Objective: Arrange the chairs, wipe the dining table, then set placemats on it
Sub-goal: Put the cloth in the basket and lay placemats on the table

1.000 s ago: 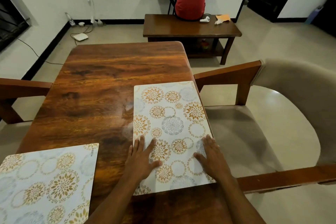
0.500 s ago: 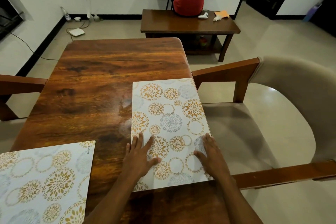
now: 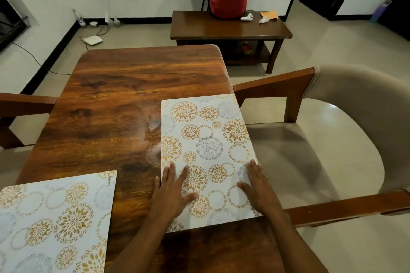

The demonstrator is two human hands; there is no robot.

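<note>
White rectangular placemat with gold floral circles (image 3: 208, 150) lies on the glossy wooden dining table (image 3: 115, 99); left hand (image 3: 172, 195) and right hand (image 3: 258, 188) press it, fingers flat and spread.

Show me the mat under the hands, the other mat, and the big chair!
Right mat (image 3: 208, 139), head view, its middle.
Left mat (image 3: 55, 217), head view, its middle.
Chair (image 3: 306, 162), head view, seat cushion.

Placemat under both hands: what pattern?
White placemat printed with gold and grey floral circles and rings; the head view shows it clearly.
</note>
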